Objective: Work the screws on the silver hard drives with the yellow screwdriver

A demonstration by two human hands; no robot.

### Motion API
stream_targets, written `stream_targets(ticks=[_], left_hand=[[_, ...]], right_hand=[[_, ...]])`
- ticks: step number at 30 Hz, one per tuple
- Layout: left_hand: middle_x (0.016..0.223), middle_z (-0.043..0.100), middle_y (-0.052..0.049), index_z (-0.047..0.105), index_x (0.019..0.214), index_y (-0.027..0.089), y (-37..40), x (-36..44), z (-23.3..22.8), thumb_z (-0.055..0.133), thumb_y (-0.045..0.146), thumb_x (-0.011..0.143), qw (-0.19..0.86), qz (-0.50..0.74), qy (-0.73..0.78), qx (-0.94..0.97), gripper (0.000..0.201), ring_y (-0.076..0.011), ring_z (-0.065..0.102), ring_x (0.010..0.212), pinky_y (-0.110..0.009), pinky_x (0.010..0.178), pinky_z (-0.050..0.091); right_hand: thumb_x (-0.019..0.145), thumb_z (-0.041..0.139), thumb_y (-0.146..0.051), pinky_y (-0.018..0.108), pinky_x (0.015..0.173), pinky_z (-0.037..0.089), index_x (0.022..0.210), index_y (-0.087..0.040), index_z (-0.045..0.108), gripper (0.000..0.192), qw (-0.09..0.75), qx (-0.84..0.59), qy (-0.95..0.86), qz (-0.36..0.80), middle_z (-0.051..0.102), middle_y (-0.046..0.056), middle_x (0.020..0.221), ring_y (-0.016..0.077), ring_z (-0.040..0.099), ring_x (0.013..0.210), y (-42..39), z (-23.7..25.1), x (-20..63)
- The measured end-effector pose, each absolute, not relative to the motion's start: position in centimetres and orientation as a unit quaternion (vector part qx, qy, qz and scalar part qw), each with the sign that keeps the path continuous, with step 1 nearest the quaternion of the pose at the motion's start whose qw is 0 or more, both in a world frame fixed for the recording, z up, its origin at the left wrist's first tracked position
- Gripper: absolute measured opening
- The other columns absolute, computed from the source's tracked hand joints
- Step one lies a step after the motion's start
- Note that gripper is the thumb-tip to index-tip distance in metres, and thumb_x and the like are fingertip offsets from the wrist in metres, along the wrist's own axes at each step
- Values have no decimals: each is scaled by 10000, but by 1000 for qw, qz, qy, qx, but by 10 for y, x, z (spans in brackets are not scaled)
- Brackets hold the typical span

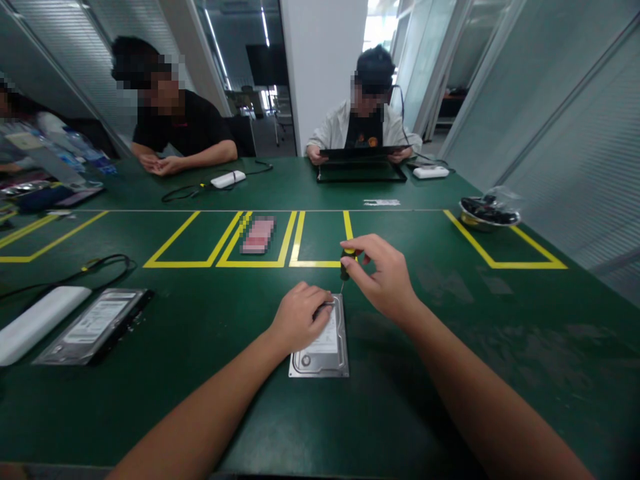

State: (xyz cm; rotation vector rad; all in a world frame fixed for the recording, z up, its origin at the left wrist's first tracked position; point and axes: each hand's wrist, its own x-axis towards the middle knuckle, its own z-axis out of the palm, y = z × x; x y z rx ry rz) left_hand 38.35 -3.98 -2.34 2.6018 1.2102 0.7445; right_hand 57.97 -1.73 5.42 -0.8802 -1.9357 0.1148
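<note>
A silver hard drive (323, 353) lies flat on the green table in front of me. My left hand (300, 317) rests on its far left part, fingers curled on the cover, pressing it down. My right hand (383, 273) grips the black and yellow handle of a small screwdriver (347, 261). The screwdriver stands upright with its thin shaft pointing down at the drive's far right corner.
A second hard drive (95, 327) and a white power bank (35, 323) lie at the left with a black cable. Yellow tape boxes (260, 263) mark the table's middle. A bowl of small parts (487, 213) sits at the right. Two people sit across the table.
</note>
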Motion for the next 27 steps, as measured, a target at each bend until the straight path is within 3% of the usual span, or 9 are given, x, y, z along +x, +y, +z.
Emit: stream_targets(ticks=[9,17,27], left_hand=[[1066,709,-45,655,1024,192,-40,384,-22,486,241,931,89,250,404,875,199,-208,593,914,-390,847,423],[1079,710,-42,657,1025,199,-40,383,-23,492,243,926,87,250,404,876,197,-210,601,929,-399,862,428],[1082,710,-42,657,1035,206,-40,382,-24,498,239,923,92,257,400,875,197,-212,598,940,-400,860,429]], right_hand=[[896,555,-144,346,841,517,1038,-183,655,179,477,-350,-804,56,698,72,1034,197,635,993,-20,54,579],[896,595,-184,337,813,515,991,-184,668,120,473,-362,-802,39,668,59,924,190,618,902,-18,56,579],[907,544,-145,346,847,510,1046,-179,671,191,470,-351,-809,46,696,73,996,191,638,958,-19,59,581]])
